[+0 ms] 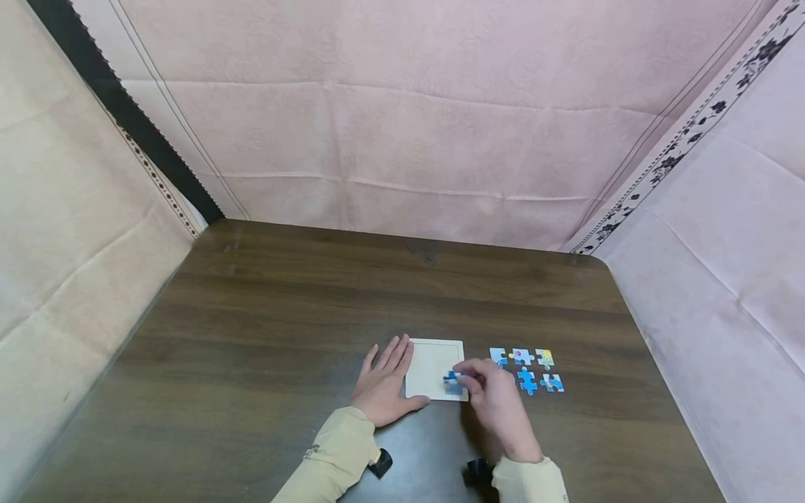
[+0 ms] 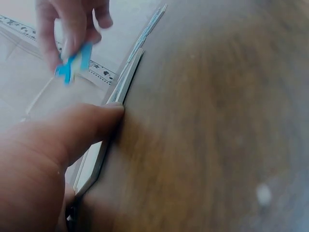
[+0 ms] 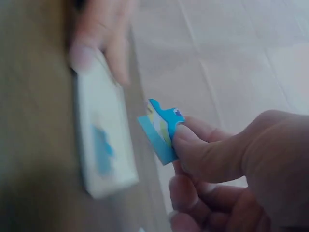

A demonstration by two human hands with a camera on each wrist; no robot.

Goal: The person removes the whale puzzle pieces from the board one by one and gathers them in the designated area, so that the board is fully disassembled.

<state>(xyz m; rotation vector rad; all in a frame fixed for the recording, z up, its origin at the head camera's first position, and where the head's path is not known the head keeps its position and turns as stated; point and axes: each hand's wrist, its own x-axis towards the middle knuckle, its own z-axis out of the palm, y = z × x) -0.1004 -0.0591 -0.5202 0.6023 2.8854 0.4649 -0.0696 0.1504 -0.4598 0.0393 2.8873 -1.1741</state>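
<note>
A white square puzzle tray [image 1: 429, 360] lies on the table. My left hand [image 1: 386, 388] rests at its left side with fingers straight, and in the left wrist view the thumb [image 2: 96, 118] touches the tray's near edge. My right hand [image 1: 497, 402] pinches a blue jigsaw piece [image 3: 166, 126] between thumb and fingers, above the tray's right part. The held piece carries a printed eye and pale green and white patches. Inside the tray, a blurred blue patch [image 3: 102, 151] looks like another piece lying there.
Right of the tray, several loose jigsaw pieces [image 1: 527, 381] lie in two rows, one partly behind my right hand. The brown wooden table [image 1: 283, 314] meets pale cloth hangings [image 1: 402, 140] at the back and sides.
</note>
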